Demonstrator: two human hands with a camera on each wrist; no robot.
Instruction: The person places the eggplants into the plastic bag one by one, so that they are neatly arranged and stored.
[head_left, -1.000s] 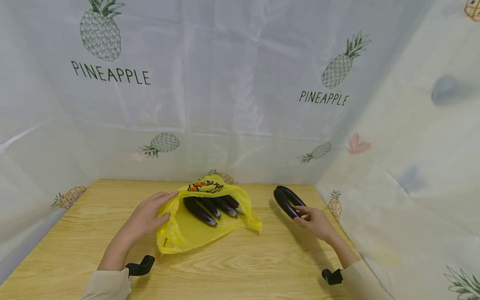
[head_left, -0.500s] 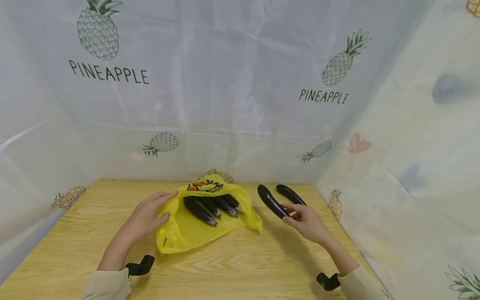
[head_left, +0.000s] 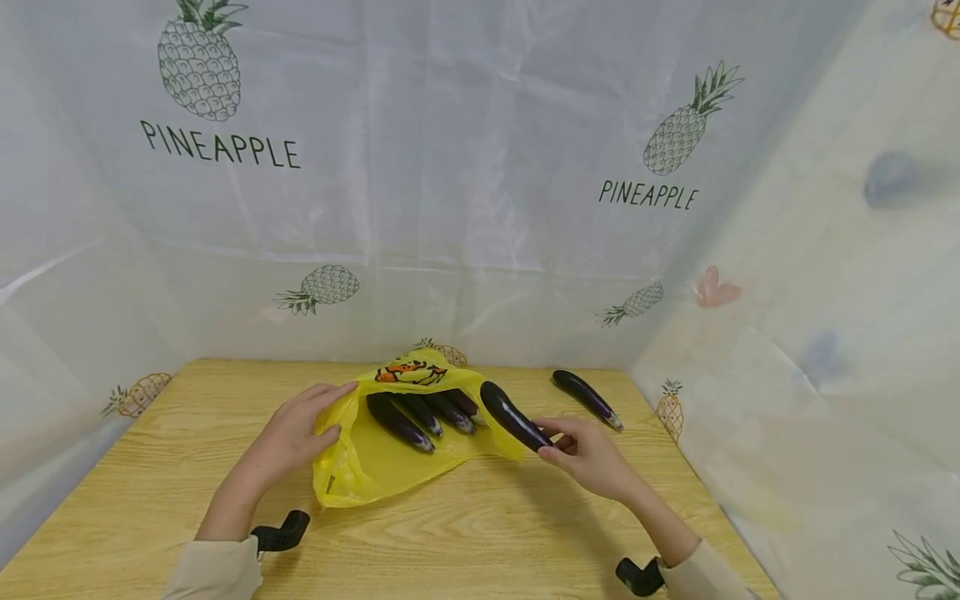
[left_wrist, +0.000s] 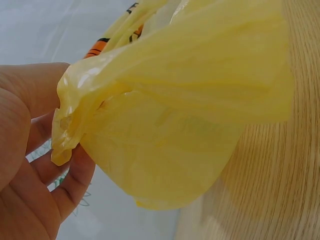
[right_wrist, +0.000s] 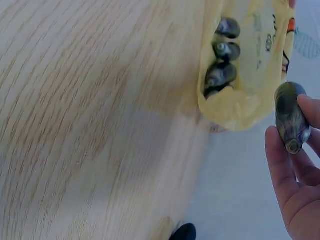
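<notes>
— Holding the bag [head_left: 390, 467] open, is that what the left hand [head_left: 288, 433] is doing?

— Yes. Its fingers and thumb pinch the yellow rim, and the left wrist view shows the plastic [left_wrist: 165, 115] bunched between them, lifted off the table [head_left: 480, 542]. The mouth faces the person's right

— And the right hand [head_left: 588, 457]?

— It grips an aubergine [head_left: 513, 415] by its stem end, fingers curled round it; the right wrist view shows the cut stem [right_wrist: 292, 146] poking out between the fingertips. The fruit hangs tip-first just at the bag's right edge, over the rim, not yet inside

— So which step would you call this?

— I'd judge it the loading step, mid-carry. Four aubergines [head_left: 423, 414] already lie side by side in the bag, and one more [head_left: 587, 397] lies on the wood well off to the right, near the back corner

— What does the next move ask for?

— To my mind, lowering the tip past the rim and sliding it in beside the others, with the left hand keeping the mouth wide; thin film could fold over and block the way

— The surroundings?

— A pale wood-grain tabletop, boxed in on three sides by white sheeting [head_left: 480, 208] printed with pineapples and the word PINEAPPLE. Black camera mounts [head_left: 281, 533] sit at both wrists, below beige sleeves [head_left: 213, 571]
</notes>
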